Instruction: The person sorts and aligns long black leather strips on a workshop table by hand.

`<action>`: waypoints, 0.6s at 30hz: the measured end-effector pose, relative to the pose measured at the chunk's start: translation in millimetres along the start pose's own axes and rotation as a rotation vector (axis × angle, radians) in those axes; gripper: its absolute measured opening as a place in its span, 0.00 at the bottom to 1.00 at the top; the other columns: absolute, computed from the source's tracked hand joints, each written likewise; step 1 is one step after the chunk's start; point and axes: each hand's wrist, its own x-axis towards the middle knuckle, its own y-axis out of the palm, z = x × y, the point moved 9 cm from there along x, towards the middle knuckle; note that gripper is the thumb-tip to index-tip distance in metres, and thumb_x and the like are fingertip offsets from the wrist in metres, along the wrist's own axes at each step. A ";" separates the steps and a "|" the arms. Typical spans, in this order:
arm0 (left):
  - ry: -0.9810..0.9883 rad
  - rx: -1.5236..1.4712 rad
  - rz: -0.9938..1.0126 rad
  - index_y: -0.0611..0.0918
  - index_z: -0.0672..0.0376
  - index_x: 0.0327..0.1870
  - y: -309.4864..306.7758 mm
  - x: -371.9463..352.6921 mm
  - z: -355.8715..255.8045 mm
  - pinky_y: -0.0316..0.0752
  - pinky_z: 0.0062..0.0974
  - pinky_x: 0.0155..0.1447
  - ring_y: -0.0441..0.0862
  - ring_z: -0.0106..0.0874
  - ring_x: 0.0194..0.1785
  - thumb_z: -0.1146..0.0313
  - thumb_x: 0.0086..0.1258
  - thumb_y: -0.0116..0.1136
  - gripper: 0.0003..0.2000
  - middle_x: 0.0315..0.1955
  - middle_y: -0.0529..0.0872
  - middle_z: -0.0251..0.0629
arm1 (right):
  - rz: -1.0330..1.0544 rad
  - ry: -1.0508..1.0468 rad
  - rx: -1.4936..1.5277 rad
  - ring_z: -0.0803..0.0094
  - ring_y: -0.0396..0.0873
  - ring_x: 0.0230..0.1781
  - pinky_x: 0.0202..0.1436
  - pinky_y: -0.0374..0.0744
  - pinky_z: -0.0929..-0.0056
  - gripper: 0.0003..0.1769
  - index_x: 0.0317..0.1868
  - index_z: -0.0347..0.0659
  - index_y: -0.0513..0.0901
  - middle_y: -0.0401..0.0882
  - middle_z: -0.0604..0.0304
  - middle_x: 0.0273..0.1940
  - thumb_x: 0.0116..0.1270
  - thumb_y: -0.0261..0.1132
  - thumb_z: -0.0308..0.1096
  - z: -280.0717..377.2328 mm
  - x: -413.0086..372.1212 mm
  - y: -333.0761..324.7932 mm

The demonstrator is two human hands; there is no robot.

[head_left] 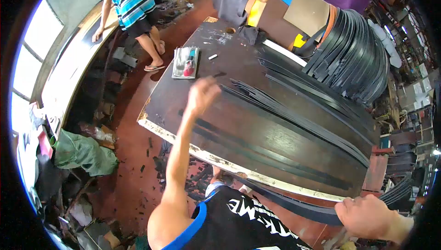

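left hand (203, 96) by newspaper (185, 63), strips (258, 96); right hand (367, 215) by table (281, 136); person (133, 4) beyond

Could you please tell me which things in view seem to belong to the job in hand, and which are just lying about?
Likely the job:
table
loose black strips near the left hand
long dark strip below the table edge, by the right hand

Probably just lying about:
printed packet
green sack
black scraps on the floor
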 end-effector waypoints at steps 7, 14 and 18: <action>0.363 -0.848 0.908 0.60 0.60 0.77 105.8 -241.9 -312.3 0.67 0.45 0.71 0.71 0.47 0.70 0.51 0.57 0.75 0.49 0.68 0.72 0.52 | -0.042 -0.138 -0.146 0.59 0.85 0.25 0.24 0.80 0.62 0.16 0.36 0.37 0.73 0.79 0.54 0.27 0.52 0.67 0.35 -12.2 0.9 27.6; 0.064 -0.587 0.809 0.80 0.62 0.48 198.7 -320.6 -279.1 0.77 0.36 0.46 0.85 0.42 0.43 0.63 0.63 0.69 0.17 0.39 0.85 0.48 | -0.006 -0.146 -0.097 0.49 0.86 0.30 0.32 0.83 0.53 0.14 0.39 0.35 0.73 0.82 0.48 0.31 0.58 0.65 0.35 -23.8 -35.3 74.5; -0.085 -0.548 0.786 0.82 0.61 0.46 238.7 -386.4 -208.0 0.78 0.35 0.48 0.86 0.38 0.43 0.61 0.62 0.70 0.16 0.38 0.88 0.43 | 0.024 -0.143 0.000 0.44 0.85 0.37 0.41 0.83 0.50 0.18 0.42 0.32 0.75 0.85 0.43 0.34 0.59 0.66 0.38 -31.9 -65.4 88.7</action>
